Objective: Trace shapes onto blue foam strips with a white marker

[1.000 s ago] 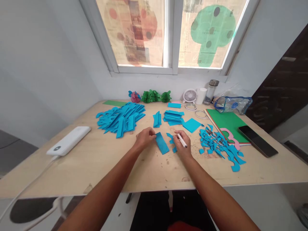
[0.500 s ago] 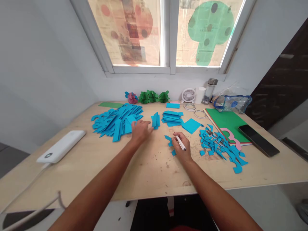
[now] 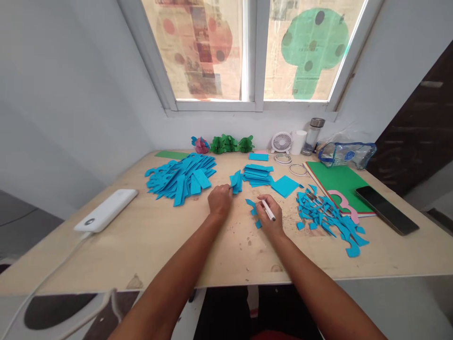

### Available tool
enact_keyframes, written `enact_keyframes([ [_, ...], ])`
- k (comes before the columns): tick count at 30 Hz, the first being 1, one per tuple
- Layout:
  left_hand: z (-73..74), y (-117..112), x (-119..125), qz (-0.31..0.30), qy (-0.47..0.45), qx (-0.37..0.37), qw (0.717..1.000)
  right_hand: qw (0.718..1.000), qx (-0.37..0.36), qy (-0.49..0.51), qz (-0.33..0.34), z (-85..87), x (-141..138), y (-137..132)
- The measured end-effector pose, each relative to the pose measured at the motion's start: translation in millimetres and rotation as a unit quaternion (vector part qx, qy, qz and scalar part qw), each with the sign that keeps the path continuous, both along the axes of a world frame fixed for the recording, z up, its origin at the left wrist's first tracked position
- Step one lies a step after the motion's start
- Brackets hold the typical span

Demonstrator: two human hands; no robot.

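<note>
A: How many cams?
B: One, head-worn. Looks from above the near edge of the table (image 3: 163, 231), facing forward, tilted down.
A: Coverage?
B: Wide. Window (image 3: 260, 56) across the top of frame, table through the middle, lap (image 3: 222, 314) at bottom centre, white wall (image 3: 71, 80) filling upper left.
A: How near?
B: Close behind the left hand (image 3: 220, 200) and right hand (image 3: 272, 215), both around mid-frame; forearms (image 3: 180, 267) run in from the bottom edge. Window's farther off, beyond the table's back edge.

matt paper strips (image 3: 238, 182), smooth plastic marker (image 3: 268, 210), wood-grained table (image 3: 148, 245), glossy phone (image 3: 386, 209)
</note>
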State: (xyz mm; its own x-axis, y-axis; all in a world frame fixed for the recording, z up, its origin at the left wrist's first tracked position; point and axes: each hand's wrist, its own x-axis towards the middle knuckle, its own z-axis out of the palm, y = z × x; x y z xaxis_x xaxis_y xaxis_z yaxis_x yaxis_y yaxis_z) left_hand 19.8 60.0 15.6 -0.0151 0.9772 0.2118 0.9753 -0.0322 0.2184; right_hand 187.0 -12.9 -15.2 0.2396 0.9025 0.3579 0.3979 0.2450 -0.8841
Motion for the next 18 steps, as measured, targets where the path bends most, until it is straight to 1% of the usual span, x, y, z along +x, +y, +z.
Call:
enact_keyframes([
  [5, -5.3, -28.9, 7.4, -0.002, -0.02, 0.024, 1.0, 1.0, -0.011, 0.027, -0.011, 0.6, 0.4, 1.3],
  [8, -4.9, -40.2, 9.3, -0.008, -0.036, 0.04, 0.999, 0.999, -0.008, 0.033, -0.01, 1.2, 0.6, 1.4],
  [12, -1.9, -45.5, 7.8, -0.026, -0.074, 0.057, 0.995, 0.999, -0.002, 0.033, -0.002, 0.8, 0.8, 0.8],
  [15, -1.5, -44.9, 3.9, -0.044, -0.109, 0.063, 0.991, 1.0, -0.002, 0.027, -0.003, 0.1, 0.7, 0.5],
  [18, -3.4, -42.4, -0.7, -0.047, -0.138, 0.06, 0.987, 1.0, -0.007, 0.018, -0.008, -0.1, 0.4, 0.3],
])
